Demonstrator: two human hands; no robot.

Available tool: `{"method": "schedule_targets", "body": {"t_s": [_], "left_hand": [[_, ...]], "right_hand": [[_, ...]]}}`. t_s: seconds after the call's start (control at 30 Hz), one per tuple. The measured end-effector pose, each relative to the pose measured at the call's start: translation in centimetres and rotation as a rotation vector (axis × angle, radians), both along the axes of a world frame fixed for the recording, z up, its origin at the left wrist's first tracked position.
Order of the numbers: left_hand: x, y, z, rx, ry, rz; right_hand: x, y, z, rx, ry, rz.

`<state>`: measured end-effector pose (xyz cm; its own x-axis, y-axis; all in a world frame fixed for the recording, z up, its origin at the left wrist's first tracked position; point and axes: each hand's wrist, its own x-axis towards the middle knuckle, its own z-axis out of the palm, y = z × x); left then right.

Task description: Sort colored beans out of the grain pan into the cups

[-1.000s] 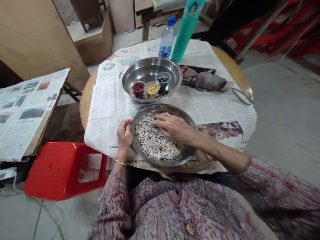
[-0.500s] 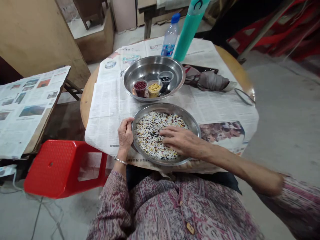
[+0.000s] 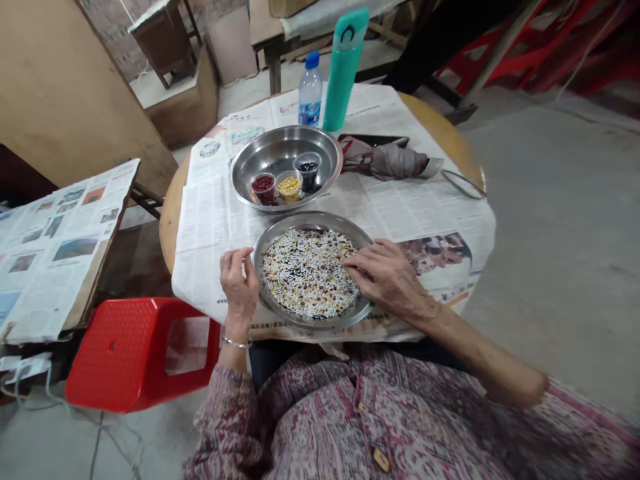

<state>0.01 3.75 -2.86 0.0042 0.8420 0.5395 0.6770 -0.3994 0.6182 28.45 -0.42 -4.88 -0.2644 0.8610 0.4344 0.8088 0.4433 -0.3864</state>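
A shallow steel basin (image 3: 313,325) stands at the near edge of the newspaper-covered table. White grains (image 3: 305,267) mixed with yellow, dark red and black beans cover its bottom. At its left rim is my left hand (image 3: 239,287), with curled fingers and thumb against the edge. My right hand (image 3: 387,277) lies over the right rim, its fingers bent together above the grains; whatever may be between the fingertips is hidden. Behind, a larger steel basin (image 3: 240,190) holds a cup of red beans (image 3: 263,189), a cup of yellow beans (image 3: 289,187) and a cup of black beans (image 3: 307,171).
A water bottle (image 3: 311,90) and a teal flask (image 3: 345,70) stand at the back of the round table (image 3: 173,227). A folded grey umbrella (image 3: 395,161) lies to the right. A red stool (image 3: 115,353) and a newspaper-covered board (image 3: 55,247) are at the left.
My right hand has drawn back from the middle of the grains to the basin's right side. My left hand has loosened slightly at the left rim. The view has shifted.
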Motion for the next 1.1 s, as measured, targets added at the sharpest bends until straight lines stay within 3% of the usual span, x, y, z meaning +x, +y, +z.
{"method": "schedule_targets", "body": {"t_s": [0.13,0.33,0.63,0.8,1.0,1.1], "left_hand": [[1.9,-1.1,0.8,-0.203,0.329,-0.339],[6.0,-1.1,-0.5,-0.356,0.516,-0.279],[10.3,0.9,-0.3,-0.468,0.344,-0.318],[10.9,-1.0,-0.3,-0.44,0.329,-0.487],[10.0,-3.9,1.2,-0.34,0.279,-0.685],[8.9,-3.7,1.6,-0.27,0.289,-0.65]], "right_hand": [[-0.5,-0.7,-0.7,0.003,0.234,-0.027],[-1.4,-0.7,-2.5,0.163,0.504,-0.03],[-1.6,-0.3,-3.1,0.228,0.552,-0.02],[-1.5,-0.3,-3.3,0.196,0.573,-0.049],[-1.6,-0.4,-3.3,0.176,0.587,-0.055],[-1.7,-0.4,-3.3,0.166,0.602,-0.057]]}}
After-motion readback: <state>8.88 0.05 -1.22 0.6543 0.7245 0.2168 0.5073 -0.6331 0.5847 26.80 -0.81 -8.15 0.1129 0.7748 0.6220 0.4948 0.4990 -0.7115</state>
